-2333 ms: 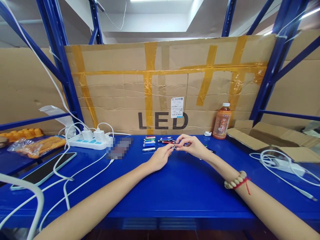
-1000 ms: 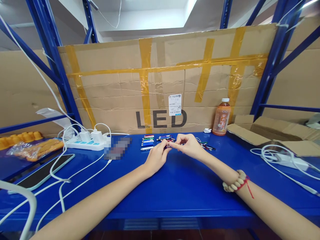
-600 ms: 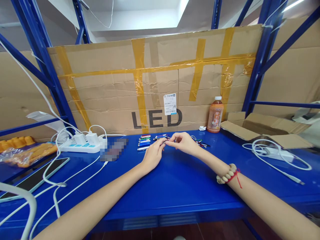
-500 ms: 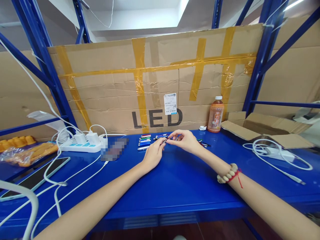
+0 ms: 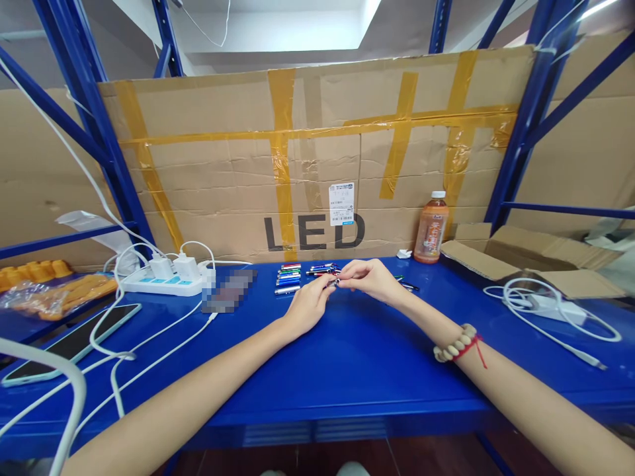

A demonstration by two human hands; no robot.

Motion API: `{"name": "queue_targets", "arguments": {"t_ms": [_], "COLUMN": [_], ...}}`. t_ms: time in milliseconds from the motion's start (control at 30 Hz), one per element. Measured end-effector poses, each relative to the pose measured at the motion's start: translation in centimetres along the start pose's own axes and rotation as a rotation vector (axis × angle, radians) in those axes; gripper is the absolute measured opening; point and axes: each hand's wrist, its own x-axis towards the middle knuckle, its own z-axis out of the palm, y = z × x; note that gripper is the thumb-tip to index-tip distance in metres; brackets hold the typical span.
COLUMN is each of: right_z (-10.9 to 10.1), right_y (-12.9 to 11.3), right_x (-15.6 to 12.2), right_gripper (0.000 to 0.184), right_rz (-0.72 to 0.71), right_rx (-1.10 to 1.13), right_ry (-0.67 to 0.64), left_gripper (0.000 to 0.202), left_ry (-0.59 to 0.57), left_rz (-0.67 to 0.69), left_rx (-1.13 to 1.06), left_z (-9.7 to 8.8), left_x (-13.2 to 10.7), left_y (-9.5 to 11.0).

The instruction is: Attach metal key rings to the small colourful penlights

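Note:
My left hand (image 5: 310, 304) and my right hand (image 5: 370, 279) meet over the blue table. Between their fingertips is a small shiny metal piece (image 5: 335, 283), looking like part of a pen. Both hands are closed on it in a pinch, and the fingers hide most of it. Just left of my left hand lies a row of pens (image 5: 288, 280) in red, green, blue and silver. More pens (image 5: 321, 269) lie behind the fingertips. Others (image 5: 409, 286), dark and green, stick out beyond my right hand, which partly covers them.
A white power strip (image 5: 163, 283) with cables and a phone (image 5: 74, 344) stand at left. At right are an orange drink bottle (image 5: 430, 228), an open cardboard box (image 5: 520, 258) and a coiled white cable (image 5: 550, 311). Taped cardboard (image 5: 223, 185) closes off the back.
The view has shifted slightly. Both hands stay together at the same spot, and the metal piece shows a little more between the fingertips.

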Motion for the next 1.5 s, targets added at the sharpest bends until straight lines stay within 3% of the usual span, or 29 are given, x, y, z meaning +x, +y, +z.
{"name": "queue_targets", "arguments": {"t_ms": [367, 700, 1267, 1500], "right_z": [0.0, 0.2, 1.4, 1.5], "right_y": [1.3, 0.9, 1.1, 1.6], "right_x": [-0.5, -0.6, -0.7, -0.5], "right_gripper": [0.036, 0.032, 0.048, 0.044], "right_rz": [0.029, -0.203, 0.167, 0.154], "right_rx": [-0.025, -0.201, -0.097, -0.093], "right_ry": [-0.123, -0.102, -0.039, -0.039], "left_gripper": [0.008, 0.006, 0.009, 0.022], "left_ry": [-0.096, -0.105, -0.025, -0.009], "left_rz": [0.045, 0.049, 0.011, 0.006], "left_rx": [0.018, 0.028, 0.131, 0.065], "left_z": [-0.1, 0.0, 0.1, 0.1], "left_x": [-0.7, -0.7, -0.3, 0.1], "left_y": [0.0, -0.2, -0.3, -0.5]}}
